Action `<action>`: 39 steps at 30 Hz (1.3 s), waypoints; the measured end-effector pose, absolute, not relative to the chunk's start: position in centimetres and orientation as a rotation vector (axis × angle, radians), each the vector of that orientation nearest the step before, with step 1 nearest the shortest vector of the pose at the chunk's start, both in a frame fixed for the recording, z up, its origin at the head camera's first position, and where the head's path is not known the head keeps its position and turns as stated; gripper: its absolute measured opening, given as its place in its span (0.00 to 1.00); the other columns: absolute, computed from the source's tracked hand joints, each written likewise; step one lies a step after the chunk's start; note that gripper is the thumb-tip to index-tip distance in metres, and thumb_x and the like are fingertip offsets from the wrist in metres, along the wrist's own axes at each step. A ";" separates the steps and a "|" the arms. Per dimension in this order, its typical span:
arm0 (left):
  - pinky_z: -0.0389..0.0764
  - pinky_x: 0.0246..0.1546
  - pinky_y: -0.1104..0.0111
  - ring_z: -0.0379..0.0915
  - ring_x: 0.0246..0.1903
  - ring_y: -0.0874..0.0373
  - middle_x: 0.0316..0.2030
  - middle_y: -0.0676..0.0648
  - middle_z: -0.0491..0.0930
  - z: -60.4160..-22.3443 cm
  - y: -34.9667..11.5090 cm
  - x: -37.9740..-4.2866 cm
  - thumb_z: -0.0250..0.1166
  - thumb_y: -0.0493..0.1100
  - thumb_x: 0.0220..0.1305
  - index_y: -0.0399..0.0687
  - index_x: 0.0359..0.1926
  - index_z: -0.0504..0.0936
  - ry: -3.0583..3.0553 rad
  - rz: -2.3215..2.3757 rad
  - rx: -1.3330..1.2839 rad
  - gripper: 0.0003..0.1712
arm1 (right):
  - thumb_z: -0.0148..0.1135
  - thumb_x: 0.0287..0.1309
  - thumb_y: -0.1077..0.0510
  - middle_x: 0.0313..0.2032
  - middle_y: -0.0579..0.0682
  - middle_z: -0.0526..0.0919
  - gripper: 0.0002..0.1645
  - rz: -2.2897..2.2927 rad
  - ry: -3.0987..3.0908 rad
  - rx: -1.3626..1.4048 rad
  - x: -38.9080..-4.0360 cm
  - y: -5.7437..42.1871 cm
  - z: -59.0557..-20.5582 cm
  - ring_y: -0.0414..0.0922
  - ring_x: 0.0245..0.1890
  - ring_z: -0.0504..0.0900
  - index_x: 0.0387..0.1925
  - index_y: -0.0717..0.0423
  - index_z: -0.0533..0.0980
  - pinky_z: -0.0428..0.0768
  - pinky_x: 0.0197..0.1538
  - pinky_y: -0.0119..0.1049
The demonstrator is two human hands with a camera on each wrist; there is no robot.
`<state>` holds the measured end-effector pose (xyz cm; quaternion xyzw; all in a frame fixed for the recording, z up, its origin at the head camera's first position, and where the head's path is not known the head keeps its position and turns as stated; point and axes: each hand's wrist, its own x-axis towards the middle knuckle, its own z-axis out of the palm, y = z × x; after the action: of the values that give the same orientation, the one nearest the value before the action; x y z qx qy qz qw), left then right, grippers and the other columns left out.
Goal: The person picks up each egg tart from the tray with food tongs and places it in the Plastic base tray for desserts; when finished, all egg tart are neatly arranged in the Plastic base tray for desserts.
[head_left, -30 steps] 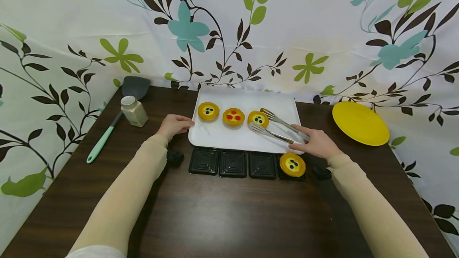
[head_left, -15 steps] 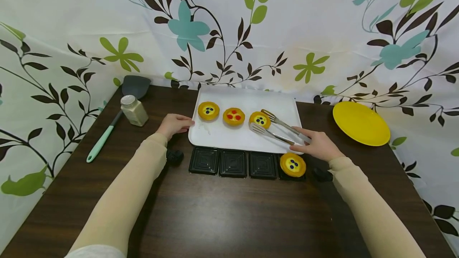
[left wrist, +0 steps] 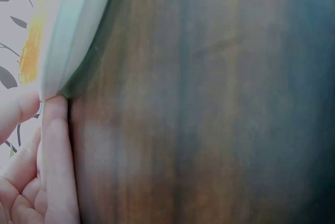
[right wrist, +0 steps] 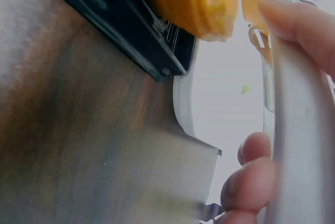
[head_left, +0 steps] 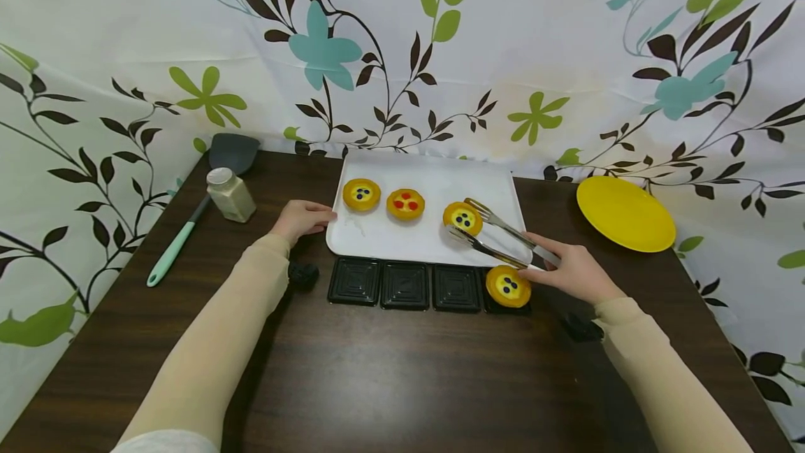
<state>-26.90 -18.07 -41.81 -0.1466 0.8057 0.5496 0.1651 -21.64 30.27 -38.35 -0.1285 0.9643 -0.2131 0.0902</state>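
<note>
My left hand (head_left: 300, 221) pinches the left edge of a white tray (head_left: 409, 242); the left wrist view shows the thumb above the rim and a finger beneath. In my right hand (head_left: 575, 270) is a pair of metal tongs (head_left: 511, 231), their slotted ends on either side of a blueberry-topped tart (head_left: 463, 218) at the tray's right part. Another blueberry tart (head_left: 361, 194) and a tart with red topping (head_left: 405, 205) sit further left on the tray. Below my right fingers, one more blueberry tart (head_left: 508, 287) rests in the rightmost black square dish.
Several black square dishes (head_left: 405, 285) line the tray's front edge. A yellow plate (head_left: 625, 214) lies at the right. On the left stand a jar of pale powder (head_left: 230, 196) and a spatula with a mint handle (head_left: 172, 252). A patterned curtain (head_left: 390, 33) hangs behind the table.
The tongs and the tart between their ends have shifted right and toward me, away from the red-topped tart. My left hand keeps its place on the tray edge.
</note>
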 end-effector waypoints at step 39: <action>0.79 0.51 0.61 0.77 0.49 0.46 0.55 0.34 0.75 -40.9 -16.4 -25.6 0.62 0.36 0.63 0.34 0.56 0.77 2.508 1.572 -0.443 0.20 | 0.67 0.43 0.30 0.32 0.44 0.79 0.47 -0.578 2.851 -0.521 -13.9 30.2 -37.1 0.39 0.26 0.71 0.66 0.39 0.67 0.70 0.27 0.29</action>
<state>-25.59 -16.44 -40.90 -0.1475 0.8357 0.5239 0.0741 -13.93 30.18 -37.09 -0.1757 0.9605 -0.1948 0.0929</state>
